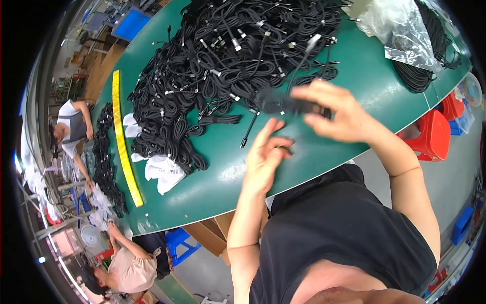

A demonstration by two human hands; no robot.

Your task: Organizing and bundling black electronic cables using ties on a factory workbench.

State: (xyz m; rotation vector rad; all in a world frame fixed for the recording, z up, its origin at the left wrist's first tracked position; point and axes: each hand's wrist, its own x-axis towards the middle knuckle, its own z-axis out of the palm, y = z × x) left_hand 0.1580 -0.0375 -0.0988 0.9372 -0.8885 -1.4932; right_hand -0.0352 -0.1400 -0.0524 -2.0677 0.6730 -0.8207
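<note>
My right hand (pixel 336 114) is closed on a bundled black cable (pixel 281 103), which is smeared by motion above the green table (pixel 230 175). One end of a black cable with a pale plug (pixel 313 42) rises from near that bundle over the pile. Just left of and below it is my left hand (pixel 266 154), its fingers apart and partly curled. A small dark patch shows at its fingertips; I cannot make out what it is. Beyond both hands spreads a large heap of coiled black cables (pixel 223 66) with silvery plugs.
White bags (pixel 164 172) lie at the heap's left, beside a yellow strip (pixel 124 137) and a row of black cables (pixel 104 152). A clear plastic bag (pixel 405 35) covers more cables at the far right. Red stools (pixel 430 136) stand right of the table. Two people work at the left.
</note>
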